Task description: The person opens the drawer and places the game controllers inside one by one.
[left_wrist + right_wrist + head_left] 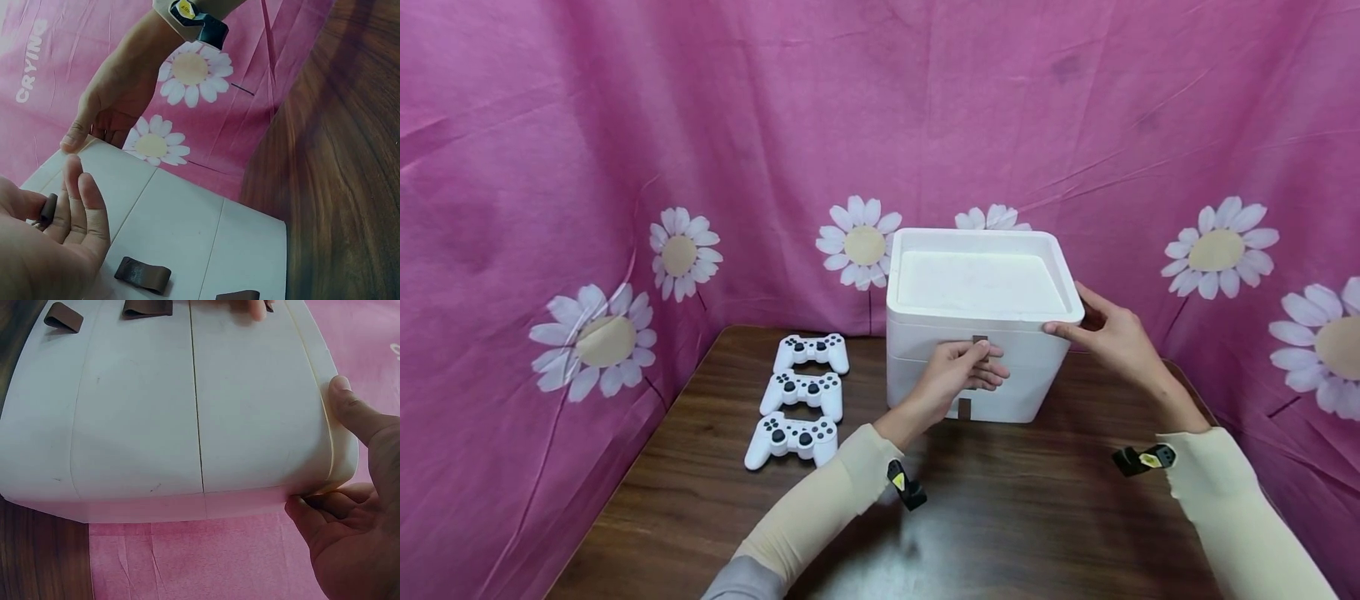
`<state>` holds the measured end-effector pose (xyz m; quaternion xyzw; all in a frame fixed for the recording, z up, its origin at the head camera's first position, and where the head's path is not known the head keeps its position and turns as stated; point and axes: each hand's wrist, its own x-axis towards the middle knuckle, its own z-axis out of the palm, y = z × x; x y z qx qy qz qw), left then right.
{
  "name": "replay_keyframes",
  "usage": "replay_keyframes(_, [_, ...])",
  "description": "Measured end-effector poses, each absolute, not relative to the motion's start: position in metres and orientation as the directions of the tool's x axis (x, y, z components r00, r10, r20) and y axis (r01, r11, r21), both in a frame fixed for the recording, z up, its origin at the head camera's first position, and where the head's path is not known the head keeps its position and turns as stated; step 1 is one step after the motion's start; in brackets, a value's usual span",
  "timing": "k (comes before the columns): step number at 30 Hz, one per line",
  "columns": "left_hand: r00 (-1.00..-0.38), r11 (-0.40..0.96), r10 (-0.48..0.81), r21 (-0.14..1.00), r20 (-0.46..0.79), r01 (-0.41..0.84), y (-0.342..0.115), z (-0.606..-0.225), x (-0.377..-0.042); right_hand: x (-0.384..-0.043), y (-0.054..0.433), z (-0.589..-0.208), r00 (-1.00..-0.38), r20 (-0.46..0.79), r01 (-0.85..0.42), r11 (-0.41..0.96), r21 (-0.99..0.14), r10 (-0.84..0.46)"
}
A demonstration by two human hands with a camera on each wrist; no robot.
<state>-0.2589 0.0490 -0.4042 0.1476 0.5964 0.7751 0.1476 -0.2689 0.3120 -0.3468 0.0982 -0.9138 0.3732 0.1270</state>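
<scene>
A white storage box with stacked drawers (977,333) stands on the table, with brown pull tabs on its front. My left hand (958,371) is at the front, its thumb and forefinger pinching the top drawer's brown tab (47,209); the other fingers extend beside it. Lower down, another tab (142,275) shows in the left wrist view. My right hand (1116,337) grips the box's upper right corner. In the right wrist view its thumb lies on the front of the rim (342,437) and its fingers are against the side. No gap shows at the drawer seams.
Three white game controllers (793,439) lie in a column on the brown wooden table (1000,508), left of the box. A pink cloth (775,150) with printed daisies hangs close behind the table and at both sides. The box top is a shallow recessed tray.
</scene>
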Motion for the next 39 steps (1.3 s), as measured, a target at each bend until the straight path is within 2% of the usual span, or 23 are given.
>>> replay_keyframes(18, [-0.904, -0.202, 0.420, 0.979, 0.074, -0.014, 0.042, -0.403, -0.252, -0.271, 0.308, -0.346, -0.954, 0.288, -0.262, 0.710, -0.654, -0.087])
replay_keyframes(24, [-0.901, -0.193, 0.428, 0.981, 0.067, -0.018, 0.039, -0.402, -0.244, -0.272, 0.309, -0.346, -0.950, 0.293, -0.278, 0.705, -0.653, -0.104])
replay_keyframes(31, [-0.880, -0.184, 0.466, 0.983, 0.093, 0.006, 0.036, -0.404, -0.231, -0.269, 0.310, -0.340, -0.966, 0.245, -0.227, 0.717, -0.660, -0.080])
replay_keyframes(39, [-0.864, -0.190, 0.489, 0.981, 0.120, 0.028, 0.033, -0.405, -0.215, -0.268, 0.311, -0.341, -0.967, 0.245, -0.222, 0.718, -0.660, -0.074])
